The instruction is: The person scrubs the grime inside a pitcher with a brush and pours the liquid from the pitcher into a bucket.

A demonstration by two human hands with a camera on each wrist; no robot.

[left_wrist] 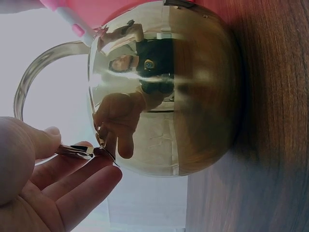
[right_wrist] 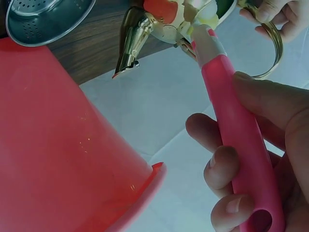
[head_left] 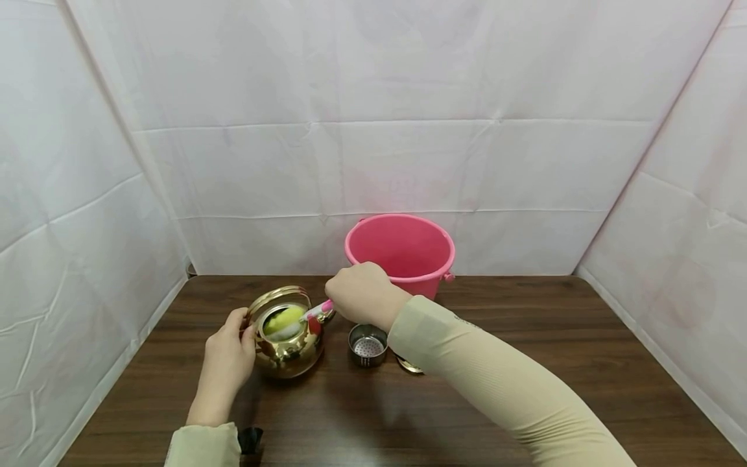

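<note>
A shiny gold kettle [head_left: 286, 363] stands on the left of the table with its lid off and its hoop handle [left_wrist: 36, 72] raised. My left hand [head_left: 227, 357] pinches the foot of that hoop between thumb and fingers, beside the kettle's body. In my right hand [head_left: 367, 295] is the pink grip of a cleaning brush [right_wrist: 244, 135], the fingers curled round it. Its yellow-green head [head_left: 286, 318] sits inside the kettle's round mouth, the lower part hidden by the rim. The gold spout [right_wrist: 130, 41] points toward the pink bucket.
Behind the right hand stands a pink bucket [head_left: 397, 243]. A steel strainer cup [head_left: 367, 348] sits right of the kettle. Partly under the right sleeve lies a round gold piece [head_left: 408, 366]. A small black object [head_left: 249, 440] is near the left cuff. White sheets enclose the table.
</note>
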